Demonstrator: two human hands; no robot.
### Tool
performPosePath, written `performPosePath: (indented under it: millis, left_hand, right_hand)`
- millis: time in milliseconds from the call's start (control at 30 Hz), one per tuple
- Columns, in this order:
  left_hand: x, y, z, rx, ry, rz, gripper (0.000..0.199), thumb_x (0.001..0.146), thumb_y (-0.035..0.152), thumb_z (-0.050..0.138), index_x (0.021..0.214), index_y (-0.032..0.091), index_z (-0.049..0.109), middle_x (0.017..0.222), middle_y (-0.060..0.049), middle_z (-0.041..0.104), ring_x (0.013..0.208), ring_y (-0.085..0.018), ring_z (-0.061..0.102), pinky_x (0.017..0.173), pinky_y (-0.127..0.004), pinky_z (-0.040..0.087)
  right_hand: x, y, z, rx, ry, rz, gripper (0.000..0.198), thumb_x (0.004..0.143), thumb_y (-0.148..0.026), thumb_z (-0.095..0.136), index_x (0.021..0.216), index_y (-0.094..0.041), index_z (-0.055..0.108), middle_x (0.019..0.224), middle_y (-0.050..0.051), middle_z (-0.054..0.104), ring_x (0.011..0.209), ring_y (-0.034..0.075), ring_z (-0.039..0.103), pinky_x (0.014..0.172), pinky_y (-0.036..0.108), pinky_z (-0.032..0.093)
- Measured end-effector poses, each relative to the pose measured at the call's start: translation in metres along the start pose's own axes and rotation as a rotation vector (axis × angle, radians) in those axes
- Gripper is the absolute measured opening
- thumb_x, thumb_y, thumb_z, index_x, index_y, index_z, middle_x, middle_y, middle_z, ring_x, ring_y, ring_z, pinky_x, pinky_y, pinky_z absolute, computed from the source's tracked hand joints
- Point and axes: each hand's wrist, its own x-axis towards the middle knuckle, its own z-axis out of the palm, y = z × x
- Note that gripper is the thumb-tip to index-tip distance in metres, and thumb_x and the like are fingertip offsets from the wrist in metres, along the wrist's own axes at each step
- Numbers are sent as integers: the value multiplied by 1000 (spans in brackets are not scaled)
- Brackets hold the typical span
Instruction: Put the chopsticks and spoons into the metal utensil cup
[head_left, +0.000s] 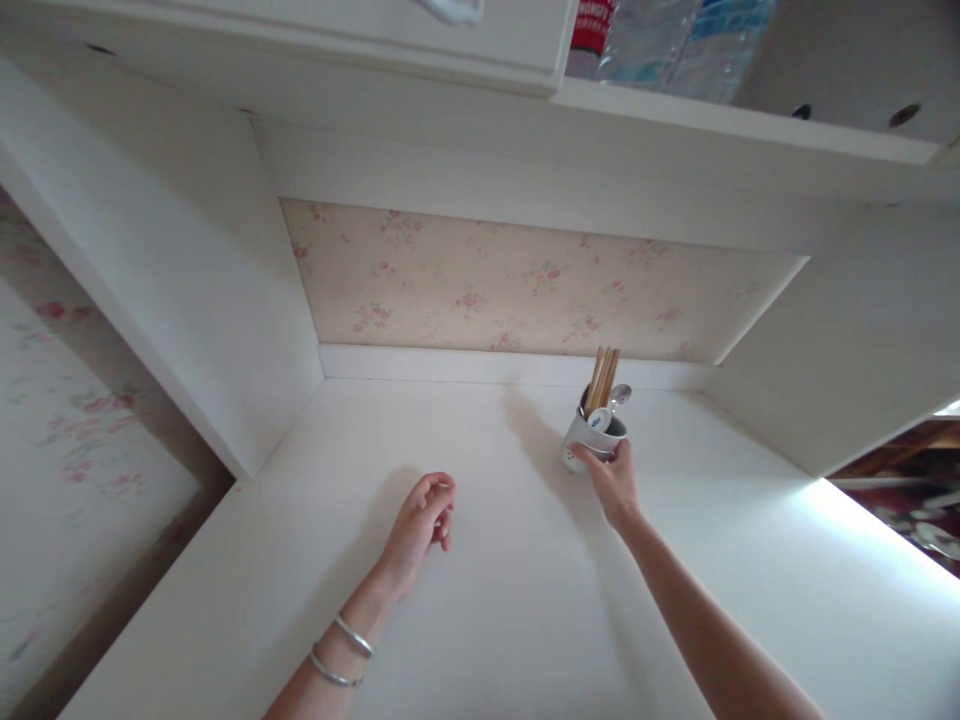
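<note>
My right hand is closed around the near side of a white utensil holder, thumb on the left and fingers on the right. The holder has small holes low on its side and leans a little. In it stand a bundle of wooden chopsticks, a metal spoon and a white spoon with a blue mark. Whether its base touches the white countertop I cannot tell. My left hand hovers over the countertop to the left, fingers loosely curled and partly apart, with nothing visible in it.
White side panels flank the nook, and flowered wallpaper covers its back. Overhead runs a white cabinet, with plastic bottles on its open shelf. Two silver bangles circle my left wrist.
</note>
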Motion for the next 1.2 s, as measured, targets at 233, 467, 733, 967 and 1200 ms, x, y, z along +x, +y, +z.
performPosePath:
  millis: [233,467,733,967,1200]
  left_hand:
    - [7,6,-7,-488,52,69,37,84,36,60,119,27,55,121,-6,53,100,-20,59,81,-35,53]
    - [10,19,-27,-696,110,77,46,86,45,54,131,36,47,135,-6,49,113,-25,56,86,-41,52]
    - [14,13,-32,-798,176,26,32,91,40,47,121,29,52,136,-7,50,102,-24,64,84,-45,53]
    - [17,12,-34,-985,176,-33,20,91,32,43,99,23,59,111,-7,65,98,-27,65,81,-51,52]
    - [17,12,-37,-1014,252,-35,24,85,43,53,90,21,58,95,-8,66,100,-30,65,84,-55,51]
  right_hand:
    - [-89,-51,11,141,-699,19,51,67,-37,74,111,-20,54,91,2,64,82,19,55,69,28,44]
    - [-127,-92,20,-92,-1091,-22,47,61,-26,77,105,-19,60,89,0,63,78,17,53,64,24,40]
    - [-98,-142,27,-473,-1166,-220,41,64,-32,74,102,-23,62,83,-1,65,68,15,55,55,22,35]
    - [-81,-152,35,-351,-1207,-225,39,62,-36,73,98,-24,68,77,1,67,65,17,56,56,24,37]
    - [-87,-151,40,-364,-1295,-213,46,64,-38,74,107,-24,66,86,2,67,72,19,59,58,24,39]
